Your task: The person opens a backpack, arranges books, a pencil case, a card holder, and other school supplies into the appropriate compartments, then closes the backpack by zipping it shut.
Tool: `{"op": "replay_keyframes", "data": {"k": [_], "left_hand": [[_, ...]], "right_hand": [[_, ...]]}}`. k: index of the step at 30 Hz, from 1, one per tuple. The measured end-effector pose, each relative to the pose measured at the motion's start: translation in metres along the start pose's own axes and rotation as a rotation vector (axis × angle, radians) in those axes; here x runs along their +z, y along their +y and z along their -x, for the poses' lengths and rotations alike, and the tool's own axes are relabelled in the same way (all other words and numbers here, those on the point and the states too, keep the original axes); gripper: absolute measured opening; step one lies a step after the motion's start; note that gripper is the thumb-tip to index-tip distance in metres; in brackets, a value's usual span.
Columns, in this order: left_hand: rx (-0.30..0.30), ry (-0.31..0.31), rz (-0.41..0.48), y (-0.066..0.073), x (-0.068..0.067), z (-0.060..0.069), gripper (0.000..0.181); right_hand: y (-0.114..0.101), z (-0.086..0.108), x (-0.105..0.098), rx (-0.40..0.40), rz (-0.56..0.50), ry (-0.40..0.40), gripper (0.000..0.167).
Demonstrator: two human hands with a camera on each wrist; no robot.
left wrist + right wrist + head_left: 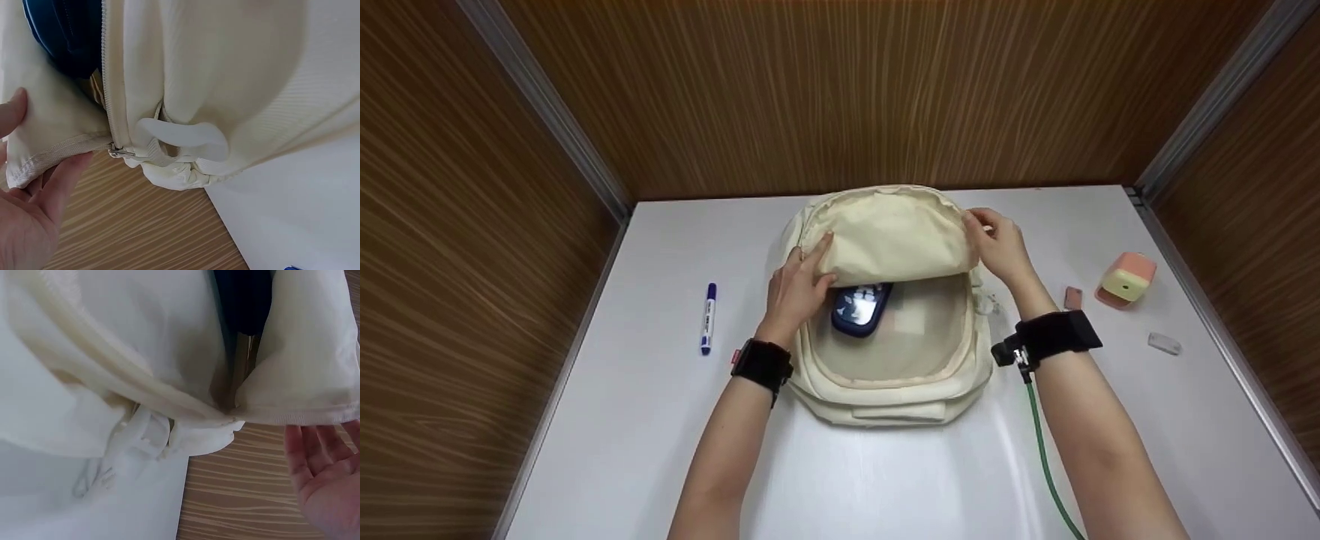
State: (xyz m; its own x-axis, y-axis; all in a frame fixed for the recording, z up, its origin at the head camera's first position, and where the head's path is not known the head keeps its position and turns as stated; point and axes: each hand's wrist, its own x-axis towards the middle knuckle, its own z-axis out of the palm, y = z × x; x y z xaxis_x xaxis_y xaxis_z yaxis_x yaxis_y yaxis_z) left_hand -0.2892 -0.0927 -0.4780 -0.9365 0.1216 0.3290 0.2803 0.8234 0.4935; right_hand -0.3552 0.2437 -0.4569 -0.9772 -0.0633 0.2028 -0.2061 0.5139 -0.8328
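A cream backpack [885,409] lies on the white table, its front flap [892,236] folded back and the compartment uncovered. A dark blue case [859,309] with a shiny face is partly under the flap. On the flap's left side, the left hand [797,292] holds the edge; in the left wrist view that hand [34,208] pinches the hem between thumb and fingers. At the flap's upper right, the right hand [997,244] grips the edge; the right wrist view has its fingers behind the hem [304,417], the hand [332,478] partly cut off.
A blue-and-white marker [709,319] lies left of the backpack. To the right are a pink and yellow sharpener-like object [1126,280], a small pink block [1072,298] and a small pale translucent item [1165,343]. A green cable [1044,450] runs from the right wrist. Wood-grain panels [885,97] surround the table.
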Motion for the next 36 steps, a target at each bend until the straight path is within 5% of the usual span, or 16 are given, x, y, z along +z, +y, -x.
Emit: {"op": "replay_keyframes", "data": {"k": [12,18,29,36], "left_hand": [[-0.049,-0.034,0.023,0.001,0.000,0.001,0.067],[-0.056,-0.040,0.025,0.000,-0.001,0.001,0.067],[-0.067,-0.058,0.035,0.003,-0.001,0.004,0.068],[-0.066,-0.061,0.040,0.004,0.000,0.003,0.068]], "right_hand": [[0.060,0.020,-0.070,0.270,0.310,0.231,0.043],[0.094,0.038,-0.097,0.432,0.508,0.239,0.061],[0.115,0.062,-0.129,0.781,0.392,0.240,0.075],[0.116,0.069,-0.133,0.761,0.380,0.263,0.066]]}}
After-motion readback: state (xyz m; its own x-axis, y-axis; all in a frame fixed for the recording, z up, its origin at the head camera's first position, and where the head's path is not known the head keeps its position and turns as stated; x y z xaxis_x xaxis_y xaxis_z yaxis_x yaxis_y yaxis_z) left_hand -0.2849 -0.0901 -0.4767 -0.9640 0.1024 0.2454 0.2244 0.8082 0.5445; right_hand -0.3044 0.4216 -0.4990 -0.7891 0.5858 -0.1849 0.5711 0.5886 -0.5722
